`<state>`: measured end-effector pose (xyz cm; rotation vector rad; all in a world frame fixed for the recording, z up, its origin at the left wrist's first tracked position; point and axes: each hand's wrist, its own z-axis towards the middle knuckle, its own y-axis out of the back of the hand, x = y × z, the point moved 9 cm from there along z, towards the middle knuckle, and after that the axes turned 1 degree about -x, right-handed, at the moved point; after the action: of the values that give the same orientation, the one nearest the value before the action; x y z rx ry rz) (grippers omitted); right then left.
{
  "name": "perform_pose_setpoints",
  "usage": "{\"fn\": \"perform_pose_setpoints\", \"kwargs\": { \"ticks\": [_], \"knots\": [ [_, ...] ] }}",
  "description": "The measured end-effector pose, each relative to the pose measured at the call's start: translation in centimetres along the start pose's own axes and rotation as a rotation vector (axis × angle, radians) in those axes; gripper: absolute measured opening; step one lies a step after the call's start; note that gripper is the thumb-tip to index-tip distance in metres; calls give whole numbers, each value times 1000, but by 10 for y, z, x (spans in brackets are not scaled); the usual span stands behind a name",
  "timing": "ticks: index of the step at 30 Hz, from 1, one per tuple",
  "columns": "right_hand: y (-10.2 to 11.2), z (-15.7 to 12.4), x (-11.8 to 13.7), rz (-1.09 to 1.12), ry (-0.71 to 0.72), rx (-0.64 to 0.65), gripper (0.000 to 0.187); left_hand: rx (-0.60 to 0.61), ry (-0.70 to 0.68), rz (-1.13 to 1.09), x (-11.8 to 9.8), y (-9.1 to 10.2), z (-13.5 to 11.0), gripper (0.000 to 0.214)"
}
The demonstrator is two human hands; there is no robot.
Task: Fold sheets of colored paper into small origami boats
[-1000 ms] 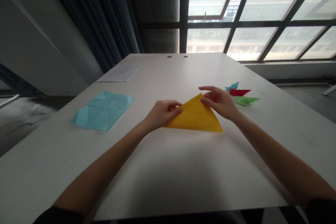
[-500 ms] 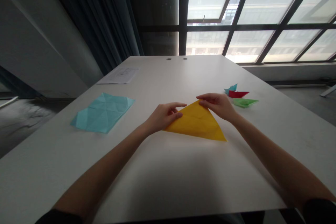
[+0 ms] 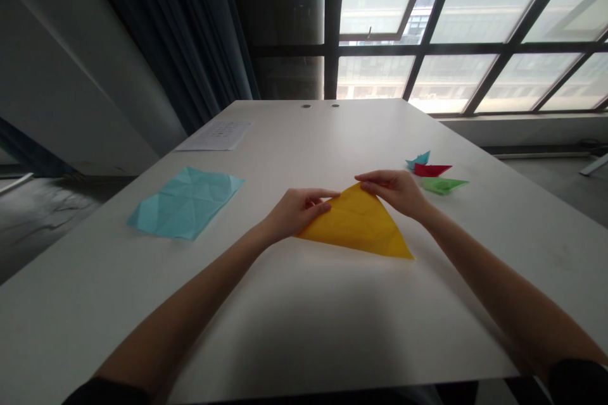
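A sheet of yellow paper (image 3: 357, 223), folded into a triangle, is between my hands over the white table (image 3: 294, 323). My left hand (image 3: 304, 212) pinches its left sloping edge between thumb and fingers. At the top corner, my right hand (image 3: 390, 190) grips the paper with thumb and fingertips. The long folded edge faces me, and its right corner points out freely. My left hand covers the paper's left corner.
On the left lies a creased light-blue paper sheet (image 3: 189, 202). Behind it is a printed white page (image 3: 216, 135). To the right of my right hand sit small folded paper boats: blue (image 3: 418, 161), red (image 3: 432, 170) and green (image 3: 444, 185).
My left fingers have closed onto the paper's left edge, where the index finger was slightly raised before. The paper's right corner has shifted slightly right and toward me.
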<state>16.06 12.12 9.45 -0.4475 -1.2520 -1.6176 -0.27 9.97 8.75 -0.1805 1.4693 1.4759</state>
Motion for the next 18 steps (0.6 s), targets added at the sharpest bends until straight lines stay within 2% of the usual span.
{"fn": "perform_pose_setpoints", "kwargs": {
  "ticks": [8, 14, 18],
  "knots": [
    [1, 0, 0, -9, 5, 9, 24, 16, 0, -21, 1, -2, 1, 35],
    [-3, -1, 2, -3, 25, 66, 30, 45, 7, -2, 4, -5, 1, 37],
    [-5, -1, 3, -29, 43, 70, 25, 56, 2, 20, 4, -5, 1, 36]
  ]
}}
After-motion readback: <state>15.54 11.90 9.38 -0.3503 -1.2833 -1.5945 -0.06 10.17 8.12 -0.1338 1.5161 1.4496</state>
